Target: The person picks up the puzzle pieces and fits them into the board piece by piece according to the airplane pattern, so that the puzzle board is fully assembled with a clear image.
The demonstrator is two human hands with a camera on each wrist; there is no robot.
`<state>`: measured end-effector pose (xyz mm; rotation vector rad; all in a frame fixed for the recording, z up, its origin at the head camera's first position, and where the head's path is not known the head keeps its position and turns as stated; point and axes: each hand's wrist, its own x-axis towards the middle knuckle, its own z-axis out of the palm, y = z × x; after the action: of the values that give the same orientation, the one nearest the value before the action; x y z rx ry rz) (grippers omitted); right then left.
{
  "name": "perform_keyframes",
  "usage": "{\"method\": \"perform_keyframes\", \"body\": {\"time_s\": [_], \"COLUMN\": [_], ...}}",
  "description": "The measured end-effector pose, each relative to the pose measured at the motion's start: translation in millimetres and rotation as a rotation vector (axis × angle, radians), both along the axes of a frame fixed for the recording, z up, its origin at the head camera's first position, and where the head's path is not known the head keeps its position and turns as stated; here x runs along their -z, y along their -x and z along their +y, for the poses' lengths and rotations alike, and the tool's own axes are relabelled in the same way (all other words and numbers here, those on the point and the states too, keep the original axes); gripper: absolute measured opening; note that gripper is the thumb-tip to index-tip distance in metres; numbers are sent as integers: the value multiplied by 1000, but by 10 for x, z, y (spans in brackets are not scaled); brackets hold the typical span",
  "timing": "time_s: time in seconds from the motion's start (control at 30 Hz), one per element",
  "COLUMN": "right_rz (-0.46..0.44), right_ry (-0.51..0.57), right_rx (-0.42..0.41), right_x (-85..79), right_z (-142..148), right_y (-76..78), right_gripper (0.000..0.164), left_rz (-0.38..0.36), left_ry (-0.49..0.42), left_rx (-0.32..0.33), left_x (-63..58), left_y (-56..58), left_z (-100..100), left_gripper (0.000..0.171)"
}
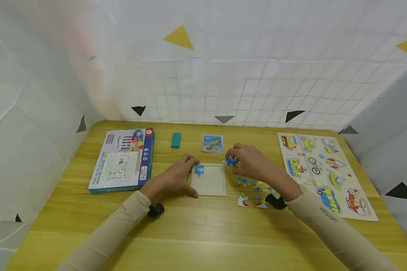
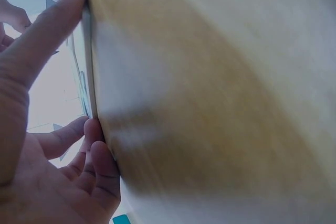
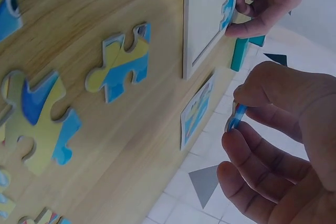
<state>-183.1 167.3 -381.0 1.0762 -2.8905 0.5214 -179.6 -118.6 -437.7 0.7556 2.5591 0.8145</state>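
My right hand pinches a blue jigsaw piece between thumb and fingertips, above the table beside the tray's upper right corner. On the table lies a square wooden puzzle tray, with one blue piece in its upper left corner. Along the tray's left side, my left hand holds it, thumb at the lower corner and fingertips at the upper one. Several loose jigsaw pieces in yellow, blue, white and red lie right of the tray, partly hidden under my right wrist in the head view.
Behind the tray lies a small airplane picture card, with a teal block to its left. A boxed bead set lies at the left. At the right is a large vehicle puzzle board. White sheeting hangs behind the table.
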Motion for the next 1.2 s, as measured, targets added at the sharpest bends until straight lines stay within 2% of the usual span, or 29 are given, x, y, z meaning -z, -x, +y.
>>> {"method": "perform_keyframes", "body": {"time_s": [0.8, 1.2], "right_rz": [-3, -57], "right_ry": [-15, -22], "right_rx": [-26, -35], "right_x": [73, 97], "right_z": [-211, -324], "right_y": [27, 27], "right_gripper": [27, 27], "left_rz": [-1, -9], "left_ry": [2, 3], "left_rx": [-1, -2], "left_x": [-14, -9], "left_y": [-4, 2], "left_z": [1, -3], "left_gripper": [106, 104]}}
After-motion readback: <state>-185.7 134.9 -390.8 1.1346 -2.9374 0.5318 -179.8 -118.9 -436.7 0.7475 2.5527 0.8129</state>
